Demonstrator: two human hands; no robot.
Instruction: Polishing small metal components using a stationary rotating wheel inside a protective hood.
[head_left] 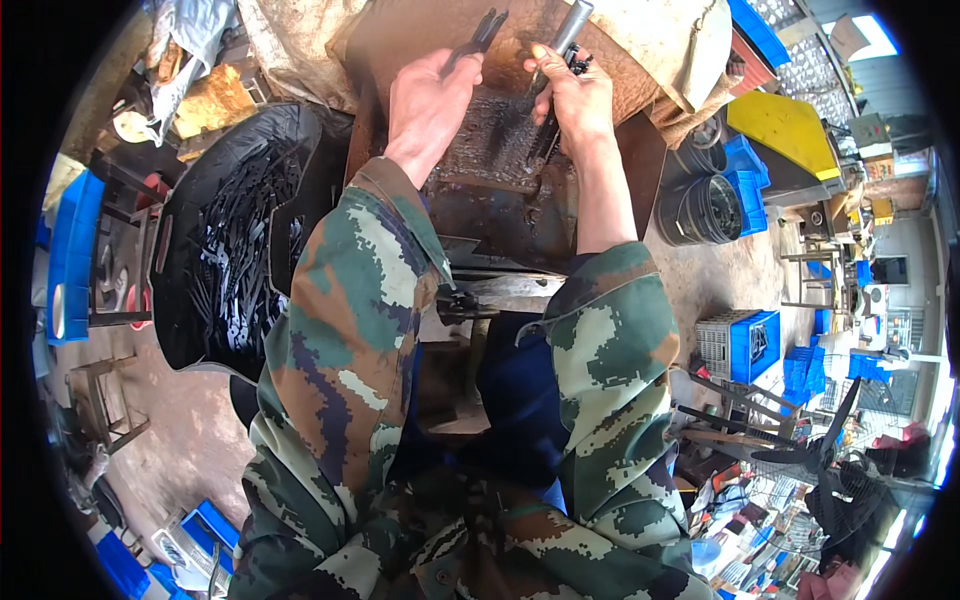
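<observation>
Left hand (432, 92) is closed around the handles of a dark pair of pliers (478, 38), whose forked end sticks up past the fingers toward the top of the view, above the worn dark bench (500, 215). Right hand (573, 92) is clamped on a grey metal rod (572, 22) that rises from the fist toward the upper edge; in the same grip sits a small black metal part (578, 62), at the thumb side just below the rod. A thin dark strip (548, 135) hangs down from under the right palm, touching the bench surface or just over it, cannot tell which. The two hands are near each other but apart, with a gap of bench between them; pliers and rod do not touch. Both camouflage sleeves (350, 330) are pushed back, forearms bare. Left of the bench, well apart from the left hand, a big black tub (215, 250) is full of dark flat metal pieces. Right of the bench stands a round black bucket (705, 210), with blue crates (745, 165) just beside it and a yellow board (785, 130) beyond. Another blue crate (750, 345) sits on the floor lower right.
</observation>
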